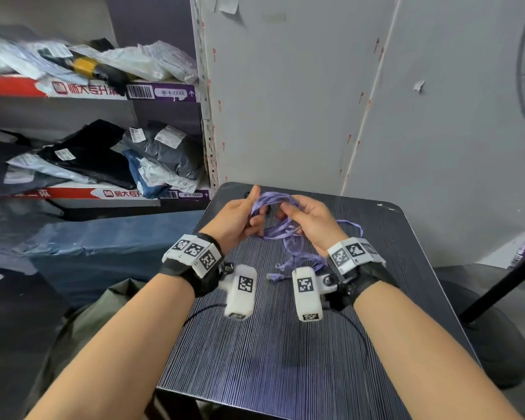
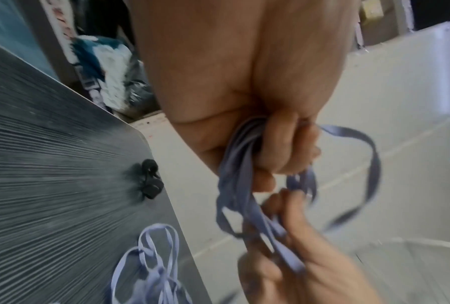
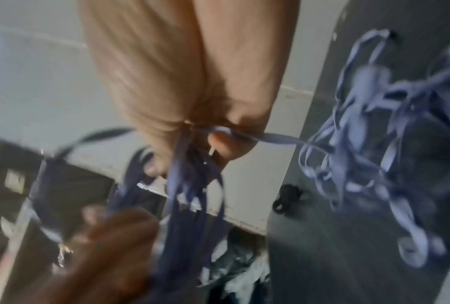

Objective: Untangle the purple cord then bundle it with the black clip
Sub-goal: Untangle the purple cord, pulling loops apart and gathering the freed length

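A flat purple cord (image 1: 281, 228) is looped in a bunch between both hands above the far half of the dark striped table (image 1: 279, 344). My left hand (image 1: 249, 215) grips one side of the loops (image 2: 240, 152), fingers curled round them. My right hand (image 1: 288, 212) pinches the other side (image 3: 192, 156). A tangled rest of the cord (image 1: 297, 256) lies on the table under my right wrist (image 3: 374, 144). The black clip (image 2: 149, 181) lies on the table near its far edge (image 3: 287, 197), apart from both hands.
Shelves with bagged parcels (image 1: 103, 156) stand to the left of the table. A grey wall panel (image 1: 300, 101) rises right behind it. A fan on a dark base (image 1: 497, 322) stands at the right. A blue covered surface (image 1: 103, 247) adjoins the table's left edge.
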